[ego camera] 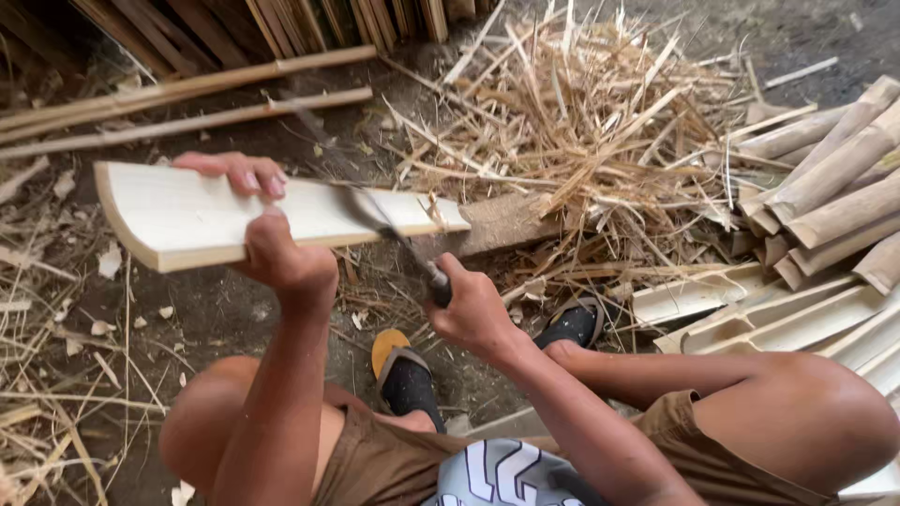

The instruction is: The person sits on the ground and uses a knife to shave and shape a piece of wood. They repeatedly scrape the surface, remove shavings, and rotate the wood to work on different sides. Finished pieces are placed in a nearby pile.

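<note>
A pale split bamboo slat lies almost level in front of me, its far end resting on a wooden block. My left hand grips the slat near its middle, fingers over the top edge and thumb underneath. My right hand is closed around the dark handle of a knife. The blurred blade crosses the slat's right part, close to my left hand. I sit low with both knees spread, wearing dark socks and sandals.
A heap of bamboo shavings lies beyond the block. Split bamboo pieces are stacked at the right. Long bamboo poles lie on the dirt at the upper left, with more slats leaning behind them.
</note>
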